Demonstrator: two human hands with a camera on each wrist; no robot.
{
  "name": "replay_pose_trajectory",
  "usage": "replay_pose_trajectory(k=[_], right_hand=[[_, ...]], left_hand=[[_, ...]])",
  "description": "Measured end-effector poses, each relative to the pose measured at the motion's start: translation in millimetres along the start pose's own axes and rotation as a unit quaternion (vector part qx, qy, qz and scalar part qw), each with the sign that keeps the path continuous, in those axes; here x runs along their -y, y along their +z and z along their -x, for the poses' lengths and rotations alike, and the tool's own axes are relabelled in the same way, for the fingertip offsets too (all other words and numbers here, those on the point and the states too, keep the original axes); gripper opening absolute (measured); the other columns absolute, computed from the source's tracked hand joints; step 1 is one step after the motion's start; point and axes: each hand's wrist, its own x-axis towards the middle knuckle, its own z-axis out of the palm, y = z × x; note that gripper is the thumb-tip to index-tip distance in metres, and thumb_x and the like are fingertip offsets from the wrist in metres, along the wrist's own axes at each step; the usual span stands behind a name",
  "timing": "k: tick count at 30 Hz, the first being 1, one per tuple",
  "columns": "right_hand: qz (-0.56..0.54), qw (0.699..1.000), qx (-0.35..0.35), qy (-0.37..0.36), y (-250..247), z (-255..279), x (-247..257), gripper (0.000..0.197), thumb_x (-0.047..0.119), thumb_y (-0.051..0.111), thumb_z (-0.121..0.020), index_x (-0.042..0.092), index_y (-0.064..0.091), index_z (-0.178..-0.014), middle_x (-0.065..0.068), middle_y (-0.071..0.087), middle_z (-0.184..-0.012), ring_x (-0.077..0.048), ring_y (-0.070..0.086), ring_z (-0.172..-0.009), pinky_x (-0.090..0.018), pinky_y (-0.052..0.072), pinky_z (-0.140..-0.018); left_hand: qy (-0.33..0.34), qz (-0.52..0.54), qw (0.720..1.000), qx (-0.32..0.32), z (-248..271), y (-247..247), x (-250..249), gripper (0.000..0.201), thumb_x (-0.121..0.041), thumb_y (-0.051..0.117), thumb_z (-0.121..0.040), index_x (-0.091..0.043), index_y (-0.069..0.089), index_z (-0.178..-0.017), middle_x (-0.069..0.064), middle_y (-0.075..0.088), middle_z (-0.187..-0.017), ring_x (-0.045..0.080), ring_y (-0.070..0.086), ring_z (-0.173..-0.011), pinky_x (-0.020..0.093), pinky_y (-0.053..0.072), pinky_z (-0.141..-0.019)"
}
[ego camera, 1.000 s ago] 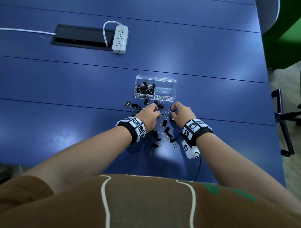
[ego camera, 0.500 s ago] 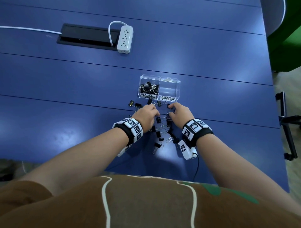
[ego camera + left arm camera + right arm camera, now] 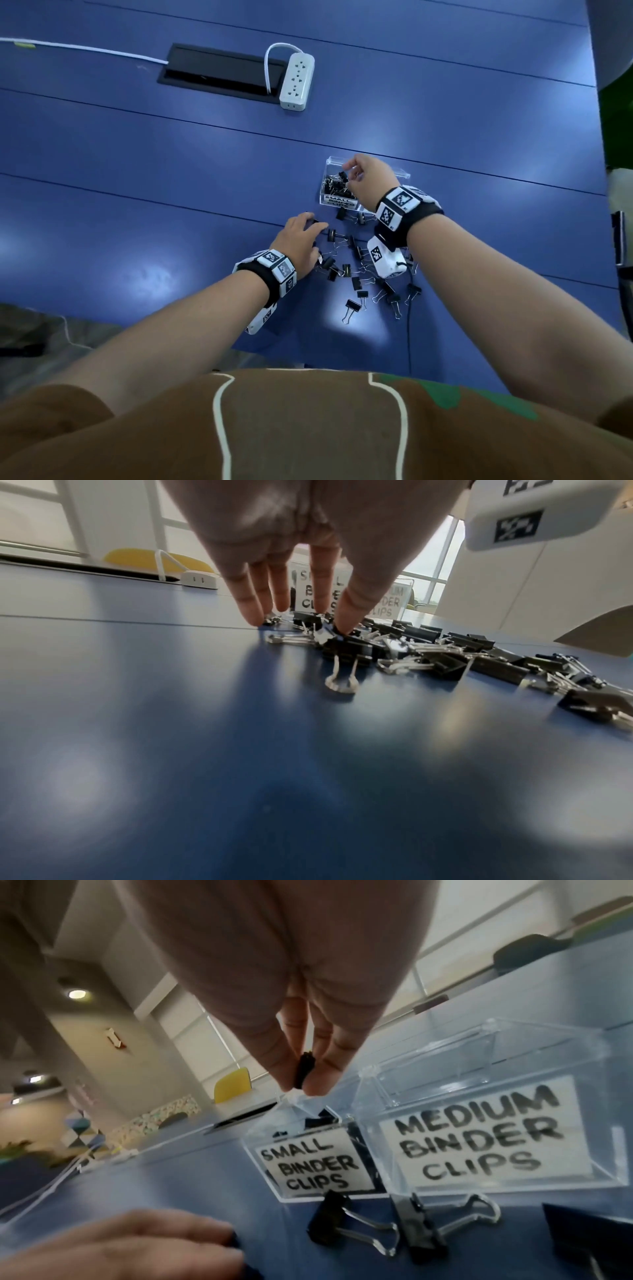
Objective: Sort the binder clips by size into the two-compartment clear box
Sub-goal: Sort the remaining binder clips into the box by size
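Right hand (image 3: 274, 993) pinches a small binder clip (image 3: 303, 1073) above the clear box (image 3: 486, 1177), over its "SMALL BINDER CLIPS" compartment. Left hand (image 3: 308, 534), grip spread, fingertips (image 3: 251, 615) on the desk (image 3: 171, 750), probably touching loose clips (image 3: 441, 664).

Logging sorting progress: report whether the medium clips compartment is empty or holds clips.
Empty. In the right wrist view, the medium compartment shows only clear walls and its label; the small compartment holds black clips.
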Motion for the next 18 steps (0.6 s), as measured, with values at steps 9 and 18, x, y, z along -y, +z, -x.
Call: replay_pose_trajectory(k=[9,18], right_hand=[[0.011,0.998,-0.051,-0.044,7.0,34.8,-11.8,0.025,0.004,0.047,-0.086,0.014,0.060,-0.106,-0.005,0.062,-0.099,-0.016,0.057,-0.080,-0.027,0.052,-0.077],[0.123,0.983,0.140,-0.004,46.3,105.5,-53.2,0.021,0.008,0.056,-0.084,0.015,0.067,-0.100,0.000,0.058,-0.093,-0.016,0.054,-0.081,-0.031,0.050,-0.090]], left_hand=[[-0.055,0.021,0.998,-0.031,9.9,-14.8,29.3,0.039,-0.018,0.059,-0.085,-0.012,0.051,-0.123,0.010,0.044,-0.127,0.027,0.042,-0.118,0.042,0.046,-0.099],[-0.042,0.054,0.993,0.100,9.9,-11.3,9.8,0.046,-0.026,0.064,-0.084,-0.017,0.044,-0.125,0.008,0.046,-0.123,0.029,0.060,-0.089,0.043,0.054,-0.085]])
